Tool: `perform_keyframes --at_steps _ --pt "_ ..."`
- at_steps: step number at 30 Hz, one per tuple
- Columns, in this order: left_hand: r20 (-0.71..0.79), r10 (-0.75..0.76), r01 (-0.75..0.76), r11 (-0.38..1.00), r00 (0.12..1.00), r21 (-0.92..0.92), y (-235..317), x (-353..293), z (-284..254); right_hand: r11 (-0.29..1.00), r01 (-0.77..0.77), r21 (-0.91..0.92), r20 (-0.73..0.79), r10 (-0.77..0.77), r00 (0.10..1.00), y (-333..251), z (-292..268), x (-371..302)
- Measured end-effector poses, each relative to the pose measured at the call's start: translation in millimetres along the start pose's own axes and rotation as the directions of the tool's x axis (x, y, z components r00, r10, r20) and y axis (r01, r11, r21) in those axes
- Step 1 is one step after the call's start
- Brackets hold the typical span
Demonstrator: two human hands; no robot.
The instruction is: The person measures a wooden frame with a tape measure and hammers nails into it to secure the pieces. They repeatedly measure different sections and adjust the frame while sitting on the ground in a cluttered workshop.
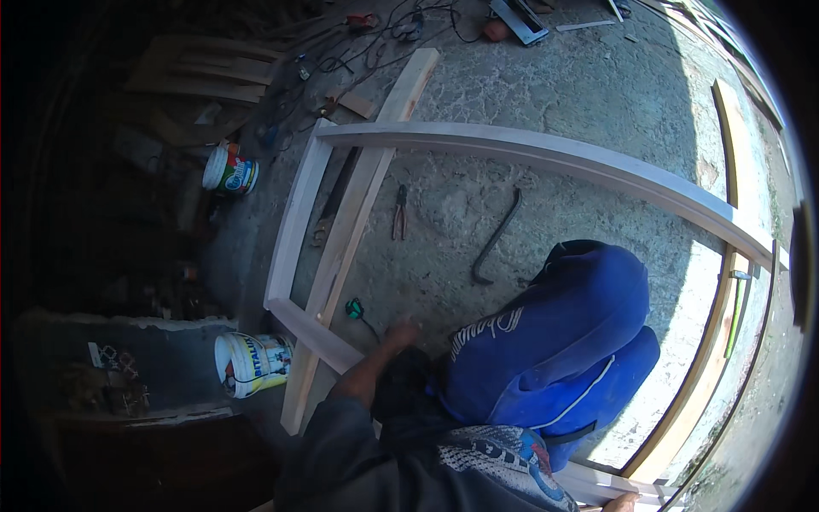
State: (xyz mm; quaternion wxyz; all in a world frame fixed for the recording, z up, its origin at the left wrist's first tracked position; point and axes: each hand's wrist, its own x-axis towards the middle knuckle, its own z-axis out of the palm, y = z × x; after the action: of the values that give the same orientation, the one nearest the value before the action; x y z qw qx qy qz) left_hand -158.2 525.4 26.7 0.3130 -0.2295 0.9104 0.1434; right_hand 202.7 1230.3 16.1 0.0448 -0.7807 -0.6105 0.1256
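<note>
A cracked concrete floor (529, 77) is being looked down on, and most of it is being taken up by a large wooden frame (546, 154) lying flat, its long top rail running from 10 o'clock to 3 o'clock across the view. The middle and the 5 o'clock area are being filled by the person's knees in blue trousers (563, 341). A loose plank (358, 213) is being carried across the frame's left end, its long axis running from 12 o'clock down to 7 o'clock. Two white buckets are being kept outside the frame, one (250, 363) at 8 o'clock and one (229, 169) at 10 o'clock. Inside the frame's opening a dark crowbar (495, 239) and red-handled pliers (399, 212) are lying untouched.

A small green tape measure (354, 309) is lying on the floor inside the frame, just beside the plank, a dark strap trailing from it toward 5 o'clock. The left hand (401, 331) is being held low over the floor near it, with the tape measure at the hand's 10 o'clock (this hand is by far the nearer one). Its fingers are blurred, so whether they are curled or spread cannot be told. The right hand (621, 503) is being cut off at the 5 o'clock edge, against the frame's near rail; its grip cannot be told either.
</note>
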Motion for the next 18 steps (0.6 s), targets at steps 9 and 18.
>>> perform_keyframes --at_steps 9,18 --pt "-0.284 -0.641 0.369 0.688 0.714 -0.625 -214 96 -26 0.999 0.029 -0.015 -0.08 -0.031 0.996 -10 13 -80" --pt "-0.115 -0.634 0.306 0.515 0.765 -0.801 -129 190 -64 0.999 0.026 -0.039 -0.131 -0.031 0.991 21 5 -109"
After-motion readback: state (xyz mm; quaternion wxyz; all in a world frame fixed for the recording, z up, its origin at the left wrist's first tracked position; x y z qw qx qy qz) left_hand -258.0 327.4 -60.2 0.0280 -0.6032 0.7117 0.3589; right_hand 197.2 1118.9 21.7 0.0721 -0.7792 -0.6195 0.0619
